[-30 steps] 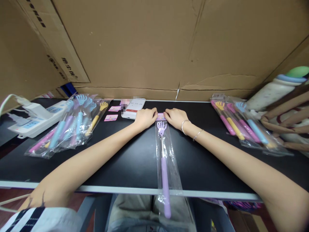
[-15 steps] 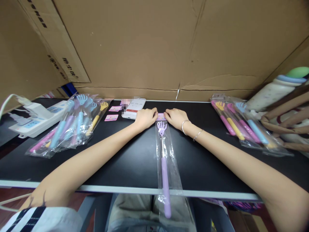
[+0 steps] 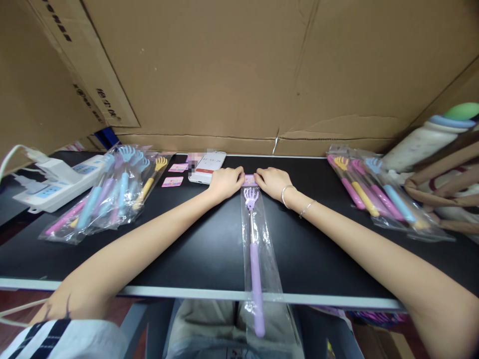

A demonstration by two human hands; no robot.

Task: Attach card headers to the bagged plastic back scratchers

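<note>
A purple back scratcher with a claw-shaped head lies inside a clear plastic bag. Its claw points away from me, and its handle sticks out past the table's front edge. At the bag's far end is a small pink printed card. My left hand is curled closed at the card's left edge. On the opposite edge, my right hand is closed too, with bracelets at its wrist. The fingertips of both hands are partly hidden, so their exact hold on card or bag is unclear.
Several bagged back scratchers lie at left beside a white power strip. More bagged ones lie at right, near a bottle. A phone and loose pink cards are behind my left hand. Cardboard walls enclose the table.
</note>
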